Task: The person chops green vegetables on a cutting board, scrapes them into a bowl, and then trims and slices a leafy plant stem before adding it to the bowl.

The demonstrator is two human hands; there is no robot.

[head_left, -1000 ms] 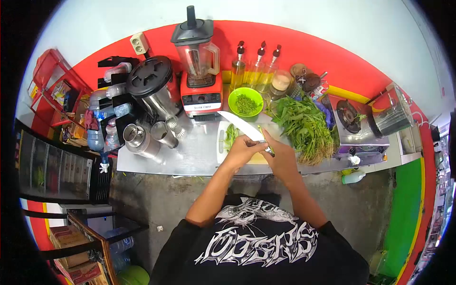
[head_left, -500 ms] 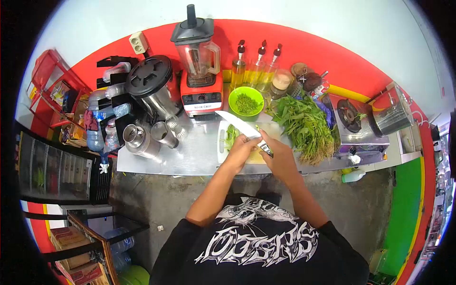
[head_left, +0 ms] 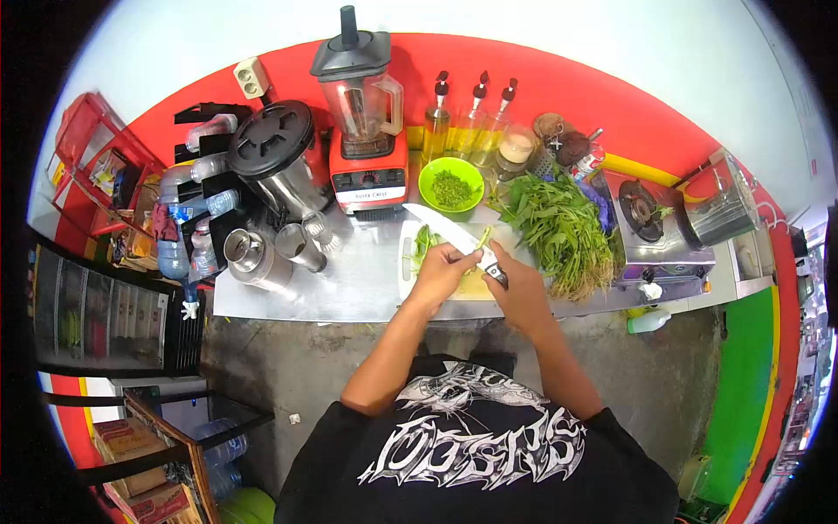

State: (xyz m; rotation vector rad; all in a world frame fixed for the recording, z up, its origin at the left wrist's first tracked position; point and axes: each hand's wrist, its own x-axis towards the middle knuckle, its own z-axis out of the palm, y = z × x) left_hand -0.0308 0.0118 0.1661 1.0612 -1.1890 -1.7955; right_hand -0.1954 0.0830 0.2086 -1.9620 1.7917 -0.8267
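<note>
A large knife (head_left: 439, 229) points up and left over the white cutting board (head_left: 407, 262). My right hand (head_left: 517, 284) is closed on its handle. Close beside it, my left hand (head_left: 441, 272) has its fingers pinched together near the blade; what they hold is too small to make out. A short green stem (head_left: 484, 237) stands up behind the blade, between the hands. Cut greens (head_left: 425, 244) lie on the board, left of the knife. Behind the board is a green bowl (head_left: 451, 185) of chopped greens. A big bunch of leafy greens (head_left: 559, 229) lies to the right.
A red blender (head_left: 368, 175), a lidded steel container (head_left: 284, 166) and metal cups (head_left: 299, 247) stand on the left of the counter. Pump bottles (head_left: 436, 127) line the back. On the right is a stove (head_left: 663, 253) with a metal pot (head_left: 723, 214).
The knife has shifted slightly right and down with my right hand. The green stem behind the blade now shows more. My left hand has moved little.
</note>
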